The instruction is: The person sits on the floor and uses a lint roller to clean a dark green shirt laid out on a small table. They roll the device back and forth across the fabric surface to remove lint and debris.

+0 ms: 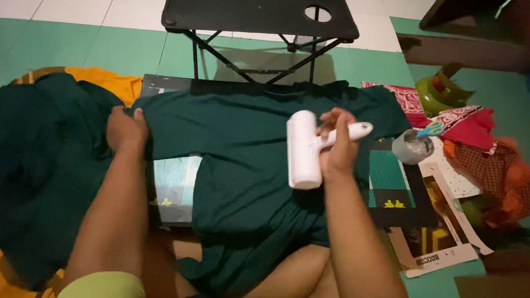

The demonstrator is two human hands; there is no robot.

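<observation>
A white lint roller (304, 149) stood above the middle of a dark green shirt (238, 166), its roll pointing down toward the person and its handle slanting up to the right. The right hand (340, 146) held that handle, fingers wrapped tightly round it, thumb on top. The shirt lay spread flat over a dark board (395, 192) with green squares on it, which rested on the floor across the person's lap. The left hand (127, 130) pressed down on the shirt's left edge, fingers curled closed over a fold of the cloth. Left of that hand lay a heap of more dark green cloth (21, 159), with orange fabric (108, 82) showing beneath it. To the right of the board stood a small grey cup (410, 149) with a blue-handled tool in it, just beside printed paper sheets (442, 241). Further right lay red patterned cloths (471, 125) and an orange mesh bag (505, 179). Beyond the shirt, a black folding table (252, 4) with a round hole stood on the green and white floor tiles (51, 41).
</observation>
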